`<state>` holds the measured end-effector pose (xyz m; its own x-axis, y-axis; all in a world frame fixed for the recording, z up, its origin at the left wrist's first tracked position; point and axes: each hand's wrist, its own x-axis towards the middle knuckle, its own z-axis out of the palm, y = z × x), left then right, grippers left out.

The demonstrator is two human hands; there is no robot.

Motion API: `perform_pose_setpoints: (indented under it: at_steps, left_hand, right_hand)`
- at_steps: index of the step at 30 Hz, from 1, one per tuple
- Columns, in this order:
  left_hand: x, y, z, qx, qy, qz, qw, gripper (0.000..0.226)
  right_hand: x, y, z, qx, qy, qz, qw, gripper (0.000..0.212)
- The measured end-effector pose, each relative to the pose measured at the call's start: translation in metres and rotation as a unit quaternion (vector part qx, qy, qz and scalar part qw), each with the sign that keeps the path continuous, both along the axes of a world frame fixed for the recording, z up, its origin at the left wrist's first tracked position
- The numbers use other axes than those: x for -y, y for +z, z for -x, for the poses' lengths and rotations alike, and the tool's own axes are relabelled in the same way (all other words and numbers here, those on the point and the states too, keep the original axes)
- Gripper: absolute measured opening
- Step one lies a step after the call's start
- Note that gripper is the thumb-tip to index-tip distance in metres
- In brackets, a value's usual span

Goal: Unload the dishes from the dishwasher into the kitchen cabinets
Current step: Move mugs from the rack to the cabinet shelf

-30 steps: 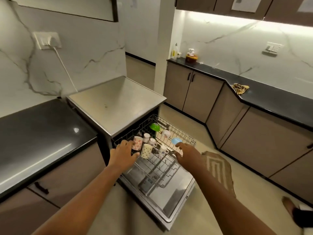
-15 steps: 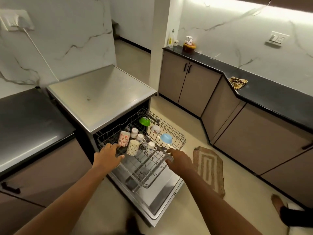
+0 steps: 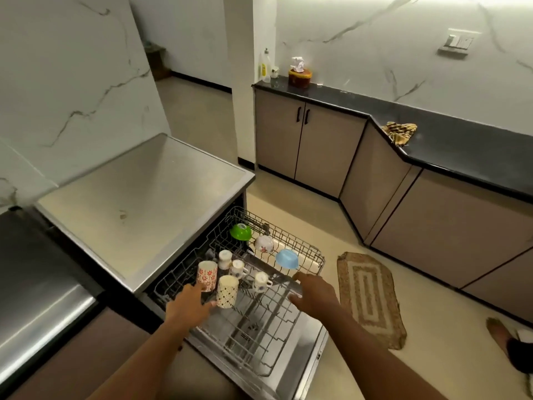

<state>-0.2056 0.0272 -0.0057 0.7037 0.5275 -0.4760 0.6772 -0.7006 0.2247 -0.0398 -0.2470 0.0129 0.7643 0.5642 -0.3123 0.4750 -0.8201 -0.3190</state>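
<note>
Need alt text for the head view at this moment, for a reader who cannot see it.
Two bare hands, left hand and right hand, reach over a pulled-out dishwasher rack holding upturned mugs, a green bowl and a blue bowl. Closed cabinets stand behind.

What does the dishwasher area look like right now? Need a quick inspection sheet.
Surface: steel dishwasher top bare except for a small mark; dishwasher door folded down.
Job's things: upper rack pulled out, holding a red-flowered cup, dotted cup, three small white cups, patterned bowl, green bowl, blue bowl, all upside down. Lower rack looks empty.
Clutter: checked cloth, bottle and brown jar on the black counter.
Grippers: left hand open, by the two tall cups; right hand open at the rack's front edge.
Cables: nothing seen.
Surroundings: floor mat, closed base cabinets, wall switch.
</note>
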Motion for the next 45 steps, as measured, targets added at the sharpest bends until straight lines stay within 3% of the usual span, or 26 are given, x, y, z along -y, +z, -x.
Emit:
perform_pose_setpoints:
  at_steps: [11, 19, 25, 34, 38, 45]
  left_hand:
    - [-0.053, -0.050, -0.024, 0.001, 0.103, 0.047, 0.994, 0.063]
    - [-0.078, -0.113, -0.070, -0.019, 0.178, 0.071, 0.981, 0.073]
    - [-0.100, -0.172, -0.114, -0.039, 0.213, 0.076, 0.973, 0.073]
    - [-0.125, -0.244, -0.149, 0.057, 0.260, 0.059, 0.962, 0.105]
    - [-0.127, -0.260, -0.159, 0.078, 0.245, 0.085, 0.963, 0.112]
    - [-0.126, -0.258, -0.158, 0.066, 0.227, 0.011, 0.972, 0.086]
  right_hand:
    - [-0.079, -0.064, -0.029, -0.094, 0.041, -0.008, 0.995, 0.060]
    - [-0.148, -0.147, -0.054, -0.198, 0.045, 0.011, 0.979, 0.078]
    - [-0.194, -0.202, -0.069, -0.220, 0.061, 0.006, 0.973, 0.086]
    - [-0.245, -0.252, -0.069, -0.251, 0.047, 0.002, 0.967, 0.099]
    - [-0.252, -0.266, -0.064, -0.253, 0.040, -0.003, 0.967, 0.092]
    - [-0.242, -0.265, -0.068, -0.275, 0.021, -0.053, 0.960, 0.096]
